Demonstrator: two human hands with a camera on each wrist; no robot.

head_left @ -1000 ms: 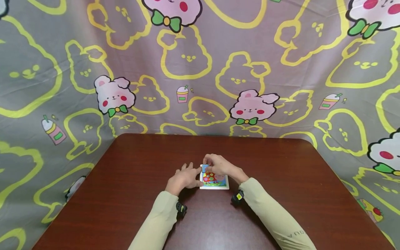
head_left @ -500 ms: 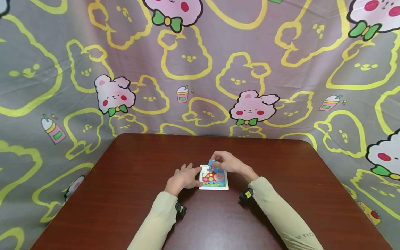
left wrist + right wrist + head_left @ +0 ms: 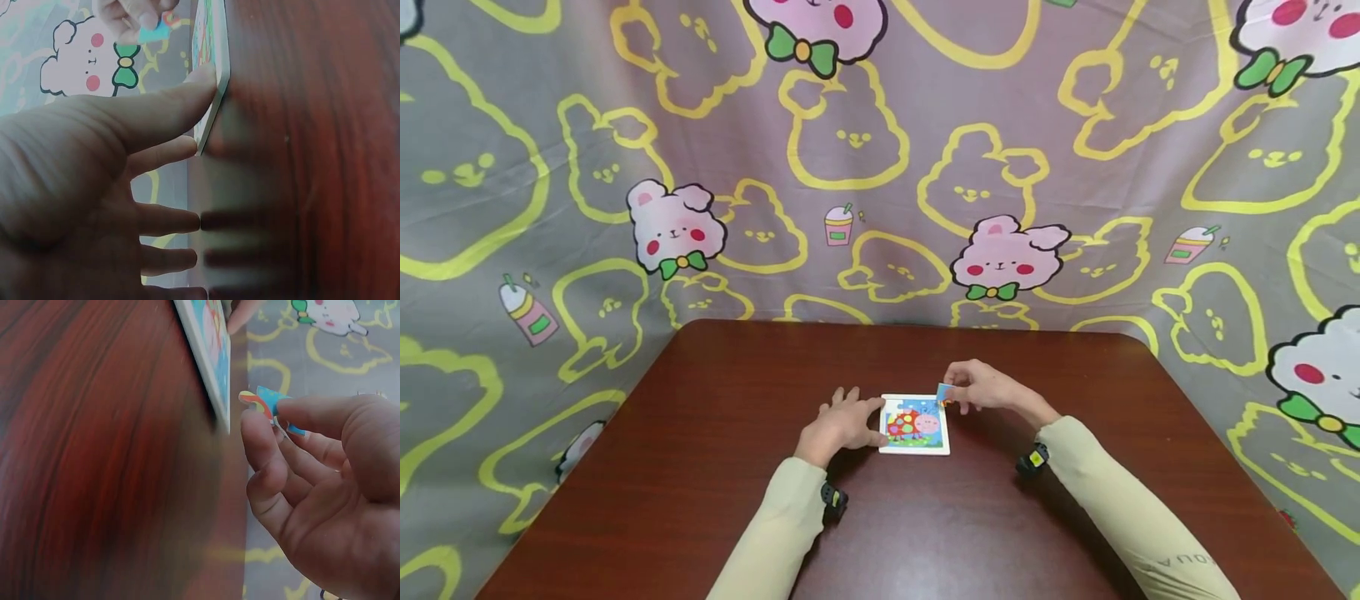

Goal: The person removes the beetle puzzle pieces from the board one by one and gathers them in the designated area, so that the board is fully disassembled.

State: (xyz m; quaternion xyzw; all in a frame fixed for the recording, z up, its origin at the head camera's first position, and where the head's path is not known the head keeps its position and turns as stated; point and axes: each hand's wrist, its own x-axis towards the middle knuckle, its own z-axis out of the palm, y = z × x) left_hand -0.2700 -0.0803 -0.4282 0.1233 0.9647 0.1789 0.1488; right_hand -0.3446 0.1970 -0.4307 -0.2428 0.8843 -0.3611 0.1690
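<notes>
A jigsaw puzzle (image 3: 913,427) in a white frame, with a red spotted ladybug picture, lies flat on the table. At its upper left a patch shows white where no piece sits. My left hand (image 3: 841,425) rests at the frame's left side, fingers spread, thumb and index touching the edge; in the left wrist view the thumb (image 3: 169,112) lies on the frame. Just off the upper right corner, my right hand (image 3: 985,387) pinches a blue puzzle piece (image 3: 945,393). In the right wrist view this puzzle piece (image 3: 265,403) also shows red and yellow, held between thumb and fingers.
The dark red-brown wooden table (image 3: 760,367) reaches around the puzzle on every side. A grey curtain (image 3: 880,167) with yellow bunny outlines hangs behind the table and along its sides. Black wrist cameras (image 3: 1033,460) sit on both sleeves.
My right hand has lifted the puzzle piece from the upper left of the puzzle and carried it right, past the upper right corner. The left hand has stayed in place.
</notes>
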